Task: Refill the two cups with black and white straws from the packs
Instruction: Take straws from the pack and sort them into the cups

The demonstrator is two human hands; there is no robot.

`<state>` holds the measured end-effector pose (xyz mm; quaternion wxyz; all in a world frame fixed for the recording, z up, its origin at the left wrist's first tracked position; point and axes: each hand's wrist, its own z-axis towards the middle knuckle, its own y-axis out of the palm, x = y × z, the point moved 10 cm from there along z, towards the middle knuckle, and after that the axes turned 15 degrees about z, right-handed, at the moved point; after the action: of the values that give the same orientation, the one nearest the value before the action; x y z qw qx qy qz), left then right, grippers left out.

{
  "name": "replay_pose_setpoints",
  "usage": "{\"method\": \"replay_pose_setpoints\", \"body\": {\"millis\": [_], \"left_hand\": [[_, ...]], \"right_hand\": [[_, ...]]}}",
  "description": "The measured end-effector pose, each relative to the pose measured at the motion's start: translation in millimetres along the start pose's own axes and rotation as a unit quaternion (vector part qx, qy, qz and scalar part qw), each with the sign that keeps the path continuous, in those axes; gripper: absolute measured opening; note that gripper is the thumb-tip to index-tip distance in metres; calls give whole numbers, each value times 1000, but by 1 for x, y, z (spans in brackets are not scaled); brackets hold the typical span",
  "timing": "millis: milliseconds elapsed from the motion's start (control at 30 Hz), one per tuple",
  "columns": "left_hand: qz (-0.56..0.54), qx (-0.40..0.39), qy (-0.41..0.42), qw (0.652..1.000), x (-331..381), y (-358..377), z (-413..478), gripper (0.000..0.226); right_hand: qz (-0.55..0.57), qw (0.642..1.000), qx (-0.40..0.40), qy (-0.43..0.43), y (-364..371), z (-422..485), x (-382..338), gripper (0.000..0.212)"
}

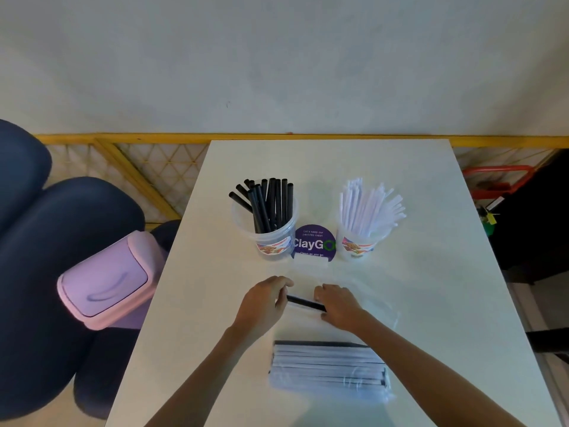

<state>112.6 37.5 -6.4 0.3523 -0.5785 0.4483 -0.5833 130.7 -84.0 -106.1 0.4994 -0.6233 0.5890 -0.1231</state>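
Head view, your left hand and right hand curled round the ends of one black straw over the table, straw pack just nearer you, black-straw cup and white-straw cup beyond — purple sign between them — pink bin beside the table's left edge.

- The left hand and the right hand are bare.
- The left forearm and the right forearm are bare along all the length that shows, from the wrist to the bottom edge of the view.
- Both forearms are slim and narrow towards the wrists.
- The fingers are slightly blurred, so nails and finer detail cannot be made out.
- Whatever is worn higher up lies outside the view.
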Motion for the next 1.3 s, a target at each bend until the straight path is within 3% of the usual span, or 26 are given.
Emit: {"method": "replay_pose_setpoints", "body": {"millis": [467,700,867,1033,1133,1300], "left_hand": [[19,-47,-18,999,-5,4,5,24],[41,-38,-66,996,-11,-1,11,24],[71,-39,-135,988,-20,-6,17,30],[80,-44,-160,983,-20,-13,19,32],[31,-13,-161,986,-18,-22,21,30],[-249,50,-180,950,-9,-39,22,25]], "right_hand": [[1,1000,-16,21,3,4,7,30],[150,988,-18,40,-13,-6,6,29],[321,943,-30,86,-27,-12,3,15],[394,914,-34,89,-43,-19,-10,35],[450,882,-61,125,-43,-24,-13,35],[567,814,-88,86,-54,-35,-30,26]]}}
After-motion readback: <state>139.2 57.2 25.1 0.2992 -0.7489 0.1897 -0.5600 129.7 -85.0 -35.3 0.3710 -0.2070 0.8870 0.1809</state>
